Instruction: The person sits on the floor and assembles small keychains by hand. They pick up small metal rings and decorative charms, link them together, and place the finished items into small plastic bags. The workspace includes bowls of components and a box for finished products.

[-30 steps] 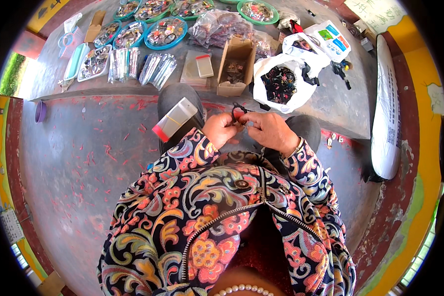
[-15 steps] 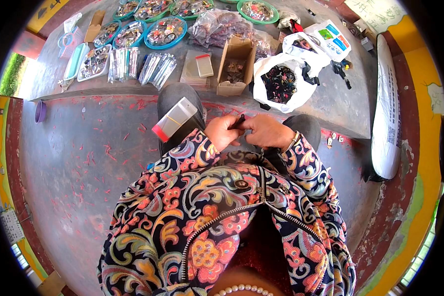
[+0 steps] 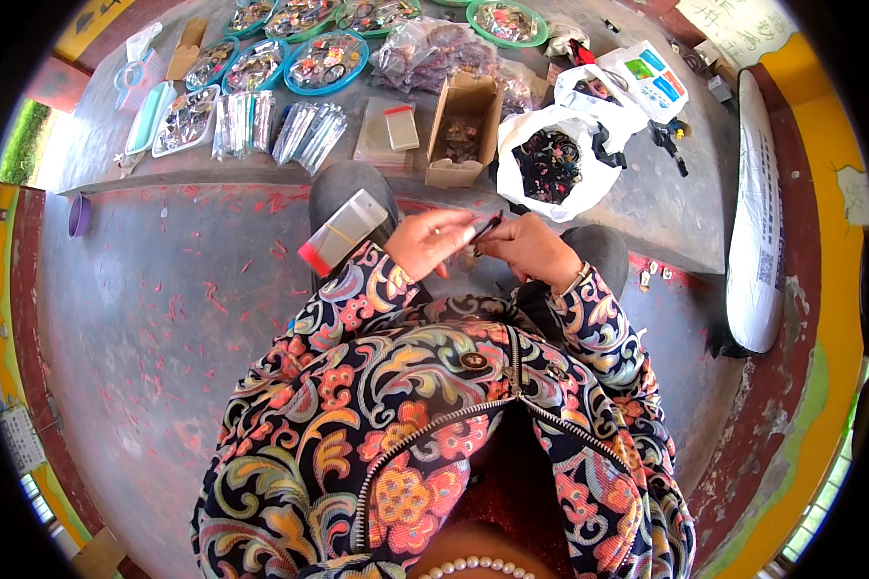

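My two hands meet above my lap, between my knees. My right hand (image 3: 536,253) pinches a small, narrow dark thing (image 3: 490,227) that slants up between the hands; its kind is too small to tell. Facing it from the left, my left hand (image 3: 429,243) has its thumb and fingers closed near the dark thing's lower end, and what they hold is hard to make out. On my left thigh lies a stack of clear plastic sleeves (image 3: 348,228) with a red edge and a yellow band round it.
Ahead, on a raised concrete ledge, stand a white bag (image 3: 589,183) of small dark trinkets, an open cardboard box (image 3: 433,164), clear packets (image 3: 309,135) and blue and green baskets (image 3: 327,89) of small goods. A long white sack (image 3: 751,212) leans at the right. Red scraps litter the floor.
My left hand has shifted slightly up and left, its fingers loosening and lifting. The dark thing shows more between the hands, tilted up to the right. The right hand has moved slightly.
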